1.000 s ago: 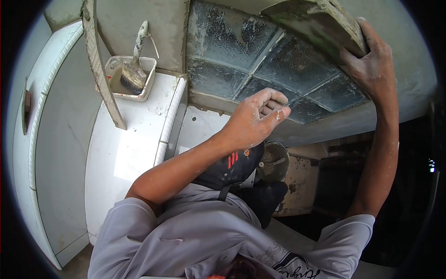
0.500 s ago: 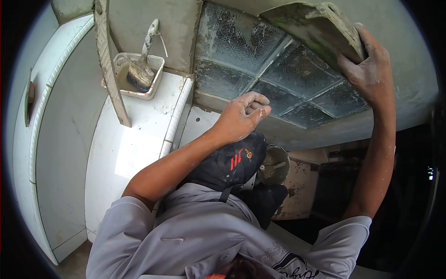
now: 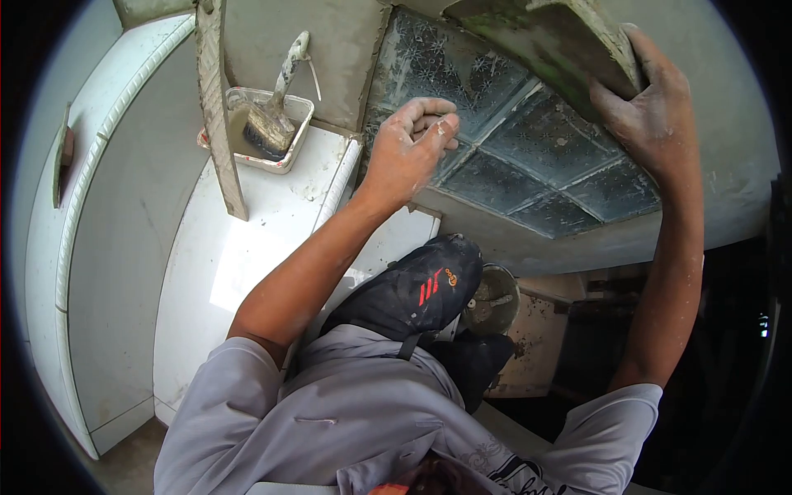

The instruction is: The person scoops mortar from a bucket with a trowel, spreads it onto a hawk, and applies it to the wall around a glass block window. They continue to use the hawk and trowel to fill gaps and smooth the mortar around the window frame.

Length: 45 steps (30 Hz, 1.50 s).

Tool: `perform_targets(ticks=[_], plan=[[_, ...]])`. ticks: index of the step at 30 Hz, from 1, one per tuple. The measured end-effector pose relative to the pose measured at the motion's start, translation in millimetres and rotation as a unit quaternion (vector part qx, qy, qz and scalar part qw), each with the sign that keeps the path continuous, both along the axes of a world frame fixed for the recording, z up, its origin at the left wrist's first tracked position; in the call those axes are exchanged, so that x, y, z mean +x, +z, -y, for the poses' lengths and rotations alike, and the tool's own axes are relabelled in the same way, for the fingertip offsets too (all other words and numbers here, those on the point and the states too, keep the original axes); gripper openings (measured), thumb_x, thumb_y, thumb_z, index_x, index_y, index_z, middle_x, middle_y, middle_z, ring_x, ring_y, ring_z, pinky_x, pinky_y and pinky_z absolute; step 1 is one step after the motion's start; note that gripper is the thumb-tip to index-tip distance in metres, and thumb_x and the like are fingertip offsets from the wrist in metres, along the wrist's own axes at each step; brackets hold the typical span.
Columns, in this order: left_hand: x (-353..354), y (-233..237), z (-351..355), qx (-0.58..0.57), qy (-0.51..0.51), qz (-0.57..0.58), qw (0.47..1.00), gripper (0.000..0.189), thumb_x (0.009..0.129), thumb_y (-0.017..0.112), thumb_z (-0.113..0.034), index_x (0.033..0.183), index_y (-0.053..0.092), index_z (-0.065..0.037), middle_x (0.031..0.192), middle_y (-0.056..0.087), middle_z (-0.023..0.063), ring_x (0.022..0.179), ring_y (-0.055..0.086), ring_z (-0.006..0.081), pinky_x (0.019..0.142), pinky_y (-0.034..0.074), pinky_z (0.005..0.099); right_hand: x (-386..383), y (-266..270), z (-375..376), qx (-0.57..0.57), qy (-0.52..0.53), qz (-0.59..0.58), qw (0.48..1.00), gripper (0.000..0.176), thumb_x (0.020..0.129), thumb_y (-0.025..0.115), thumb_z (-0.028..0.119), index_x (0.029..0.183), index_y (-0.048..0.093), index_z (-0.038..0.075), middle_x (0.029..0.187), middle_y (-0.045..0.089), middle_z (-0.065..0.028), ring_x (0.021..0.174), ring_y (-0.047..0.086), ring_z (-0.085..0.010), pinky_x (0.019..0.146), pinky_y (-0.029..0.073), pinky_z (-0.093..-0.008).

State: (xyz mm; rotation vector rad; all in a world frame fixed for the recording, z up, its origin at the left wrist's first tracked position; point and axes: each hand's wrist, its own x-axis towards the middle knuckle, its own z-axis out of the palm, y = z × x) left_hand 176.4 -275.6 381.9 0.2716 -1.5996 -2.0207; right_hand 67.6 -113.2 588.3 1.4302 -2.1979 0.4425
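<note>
My right hand (image 3: 656, 115) grips the edge of a flat, mortar-smeared board (image 3: 544, 49) with greenish stains and a pale, worn edge. The board is held up at the wall, overlapping the top of a patterned glass-block panel (image 3: 540, 136). In front of the panel's left side, my left hand (image 3: 412, 144) is closed, its dusty fingers curled in toward the thumb. I cannot tell whether anything is inside those fingers.
A white tub (image 3: 301, 140) of murky liquid holds a brush (image 3: 272, 124) on the white tiled ledge (image 3: 198, 272). A wooden strip (image 3: 213, 107) leans there. A bucket (image 3: 495, 301) with mortar stands beyond my knee. Another flat tool (image 3: 60, 157) is at far left.
My left hand has risen up and to the left, across the glass blocks. The board in my right hand has shifted slightly up and left. The surroundings sit a little further right in view.
</note>
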Motion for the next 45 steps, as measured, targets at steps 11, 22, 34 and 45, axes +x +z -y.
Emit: perform_targets(ticks=[11,22,34,45], plan=[[0.6,5.5,24.0,0.01,0.028,-0.03,0.999,0.043,0.099,0.065,-0.032,0.125,0.059,0.001,0.104,0.068,0.0113,0.092,0.067,0.0156,0.082,0.053,0.0294,-6.2,19.6,12.3,-0.017,-0.019,-0.043,0.999,0.046,0.085,0.072,0.013,0.125,0.061,-0.005,0.101,0.072,-0.0155,0.094,0.071,-0.0216,0.085,0.056,-0.0352],[5.4,12.2,35.5,0.023,0.052,-0.038,0.998,0.044,0.099,0.065,-0.033,0.125,0.059,0.001,0.104,0.068,0.011,0.092,0.067,0.0159,0.082,0.053,0.0292,41.3,15.0,63.8,0.051,0.009,-0.058,0.997,0.037,0.075,0.07,0.02,0.102,0.063,-0.003,0.091,0.068,-0.0195,0.083,0.066,-0.0287,0.078,0.052,-0.0388],[8.7,15.8,46.1,0.027,0.061,-0.049,0.997,0.043,0.099,0.064,-0.032,0.124,0.06,0.002,0.103,0.068,0.0108,0.092,0.066,0.0156,0.081,0.052,0.0288,36.2,16.2,82.3,-0.069,0.045,-0.089,0.993,0.033,0.068,0.071,0.016,0.092,0.063,-0.004,0.075,0.065,-0.0135,0.071,0.061,-0.0185,0.067,0.05,-0.0348],[10.3,16.8,51.7,0.023,0.076,-0.053,0.995,0.043,0.099,0.064,-0.033,0.124,0.06,0.002,0.102,0.068,0.0099,0.091,0.066,0.0147,0.081,0.052,0.0281,46.8,-0.4,90.5,-0.032,0.013,-0.015,0.999,0.037,0.069,0.07,0.016,0.098,0.063,-0.005,0.076,0.066,-0.0135,0.07,0.062,-0.0213,0.068,0.051,-0.0348]])
